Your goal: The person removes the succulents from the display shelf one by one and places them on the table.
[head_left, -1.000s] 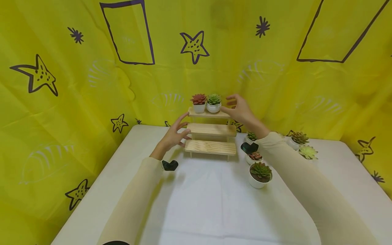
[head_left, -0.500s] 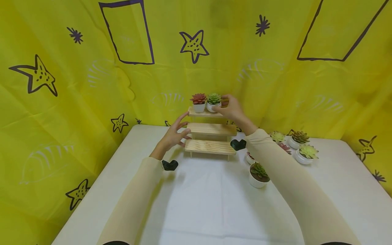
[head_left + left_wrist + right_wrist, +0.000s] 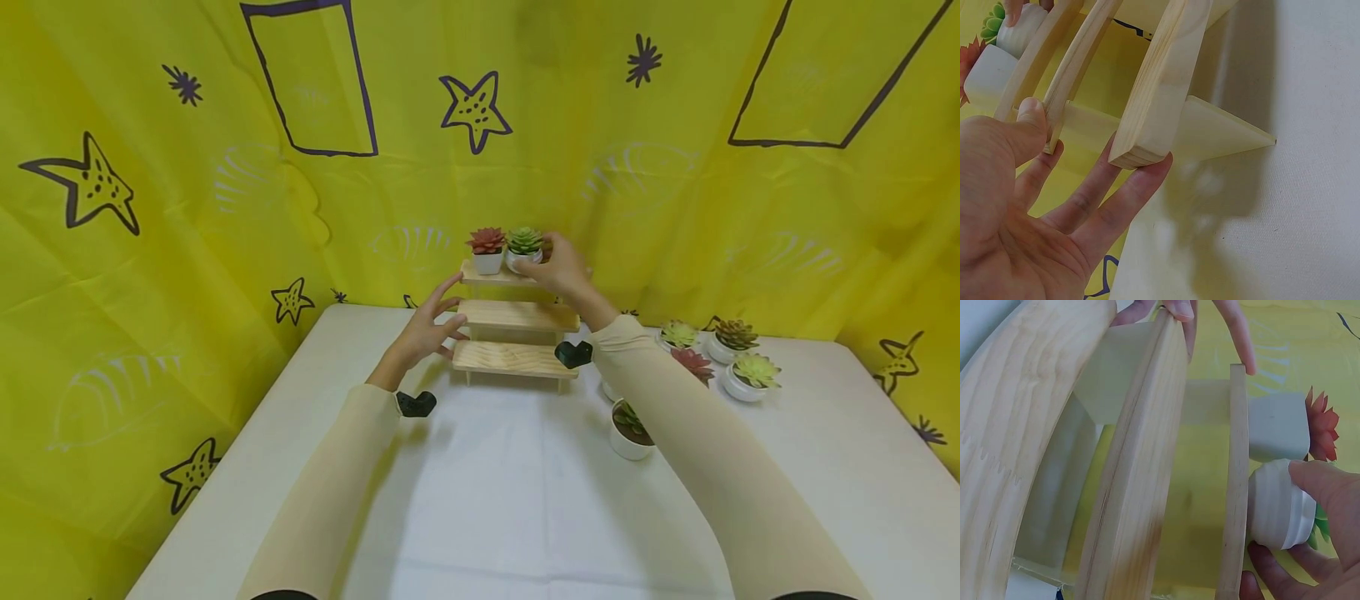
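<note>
A three-tier wooden display stand (image 3: 517, 315) stands against the yellow backdrop. My left hand (image 3: 422, 335) is at its left side, fingers spread, the thumb and fingertips touching the ends of the tiers. On the top tier are a red succulent (image 3: 487, 250) in a square white pot and, just right of it, a green succulent (image 3: 524, 242) in a round white pot. My right hand (image 3: 562, 268) holds that round pot (image 3: 1280, 503), thumb on one side and fingers curled round the other. The pot's base is right at the tier's surface, and green leaves show past my fingers.
To the right, several potted succulents stand on the white table (image 3: 480, 500), among them a red one (image 3: 692, 365) and a pale green one (image 3: 753, 375). A larger green plant (image 3: 632, 437) is partly hidden by my right sleeve. The yellow backdrop (image 3: 420, 192) hangs close behind the stand.
My right hand has come in from the right and closed around the green succulent's round pot. The left hand stays at the stand's side, and both plants keep their places.
</note>
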### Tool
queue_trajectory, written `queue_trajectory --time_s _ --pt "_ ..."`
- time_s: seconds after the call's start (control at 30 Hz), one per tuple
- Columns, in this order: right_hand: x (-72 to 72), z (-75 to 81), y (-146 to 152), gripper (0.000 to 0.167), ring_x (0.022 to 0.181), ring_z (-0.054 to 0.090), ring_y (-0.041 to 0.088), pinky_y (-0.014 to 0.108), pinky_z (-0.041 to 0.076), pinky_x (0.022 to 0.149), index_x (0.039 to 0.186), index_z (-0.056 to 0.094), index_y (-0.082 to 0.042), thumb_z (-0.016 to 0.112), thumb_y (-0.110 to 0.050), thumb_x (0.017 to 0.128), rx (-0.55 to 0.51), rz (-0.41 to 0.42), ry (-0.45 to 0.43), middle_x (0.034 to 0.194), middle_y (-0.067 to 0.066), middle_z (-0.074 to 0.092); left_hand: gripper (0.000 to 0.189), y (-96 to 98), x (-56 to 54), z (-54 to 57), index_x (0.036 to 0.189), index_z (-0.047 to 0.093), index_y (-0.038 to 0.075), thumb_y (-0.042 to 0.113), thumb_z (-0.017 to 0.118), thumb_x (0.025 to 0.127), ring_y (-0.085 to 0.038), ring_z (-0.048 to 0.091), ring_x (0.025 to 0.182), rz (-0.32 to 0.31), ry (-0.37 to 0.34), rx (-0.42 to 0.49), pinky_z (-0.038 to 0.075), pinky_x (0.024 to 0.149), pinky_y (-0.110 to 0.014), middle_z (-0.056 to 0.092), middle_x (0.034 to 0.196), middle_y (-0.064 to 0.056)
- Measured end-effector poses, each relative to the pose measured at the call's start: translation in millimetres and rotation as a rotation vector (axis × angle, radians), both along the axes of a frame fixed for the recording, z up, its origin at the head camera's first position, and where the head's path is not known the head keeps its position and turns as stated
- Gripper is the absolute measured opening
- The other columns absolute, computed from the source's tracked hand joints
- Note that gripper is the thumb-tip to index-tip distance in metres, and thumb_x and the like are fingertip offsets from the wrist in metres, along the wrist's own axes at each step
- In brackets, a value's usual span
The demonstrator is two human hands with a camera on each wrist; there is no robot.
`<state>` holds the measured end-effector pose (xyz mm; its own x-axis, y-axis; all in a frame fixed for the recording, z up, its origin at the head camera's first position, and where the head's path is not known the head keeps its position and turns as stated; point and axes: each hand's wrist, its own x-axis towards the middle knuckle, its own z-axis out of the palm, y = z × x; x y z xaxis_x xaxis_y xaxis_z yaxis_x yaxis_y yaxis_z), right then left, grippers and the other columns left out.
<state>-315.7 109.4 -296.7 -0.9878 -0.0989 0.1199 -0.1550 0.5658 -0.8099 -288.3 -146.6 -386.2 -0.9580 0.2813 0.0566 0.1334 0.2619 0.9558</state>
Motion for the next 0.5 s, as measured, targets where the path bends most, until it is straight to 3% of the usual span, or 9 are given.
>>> queue_trajectory --time_s 0.1,0.2,0.27,0.4,0.5 --pt "0.1 0.3 0.5 0.073 0.126 0.052 0.036 0.062 0.026 0.115 0.150 0.041 -0.002 0.074 -0.036 0.095 0.019 -0.007 0.001 0.135 0.020 0.056 0.074 0.2 0.0 0.1 0.157 0.027 0.056 0.015 0.060 0.105 -0.038 0.072 0.098 -0.002 0.001 0.001 0.062 0.063 -0.051 0.034 0.163 -0.013" --pt "0.0 0.5 1.2 0.072 0.125 0.052 0.036 0.069 0.010 0.116 0.149 0.043 -0.003 0.074 -0.038 0.094 0.033 -0.011 0.005 0.134 0.019 0.058 0.074 0.3 0.0 0.0 0.157 0.027 0.057 0.015 0.060 0.105 -0.038 0.072 0.098 -0.003 -0.002 0.000 0.062 0.065 -0.054 0.034 0.164 -0.013" --pt "-0.4 0.1 1.4 0.073 0.125 0.052 0.036 0.071 0.007 0.117 0.149 0.042 -0.003 0.074 -0.039 0.094 0.040 -0.010 0.004 0.133 0.018 0.058 0.074 0.4 -0.3 -0.4 0.156 0.027 0.057 0.015 0.060 0.105 -0.038 0.072 0.098 -0.003 -0.006 0.001 0.062 0.067 -0.056 0.034 0.164 -0.012" --pt "-0.2 -0.2 1.3 0.074 0.124 0.053 0.036 0.068 0.015 0.117 0.150 0.042 -0.003 0.073 -0.039 0.094 0.044 -0.008 0.005 0.132 0.019 0.058 0.074 0.2 -0.8 -0.7 0.158 0.025 0.055 0.015 0.059 0.106 -0.040 0.071 0.100 -0.009 -0.001 -0.005 0.061 0.068 -0.056 0.033 0.164 -0.014" --pt "0.1 -0.4 1.3 0.074 0.121 0.054 0.036 0.059 0.032 0.112 0.150 0.041 -0.001 0.074 -0.037 0.095 0.032 0.002 0.010 0.131 0.020 0.058 0.074 0.2 -1.0 -0.8 0.159 0.025 0.054 0.015 0.059 0.106 -0.041 0.071 0.101 -0.011 0.006 -0.013 0.062 0.067 -0.055 0.033 0.164 -0.015"
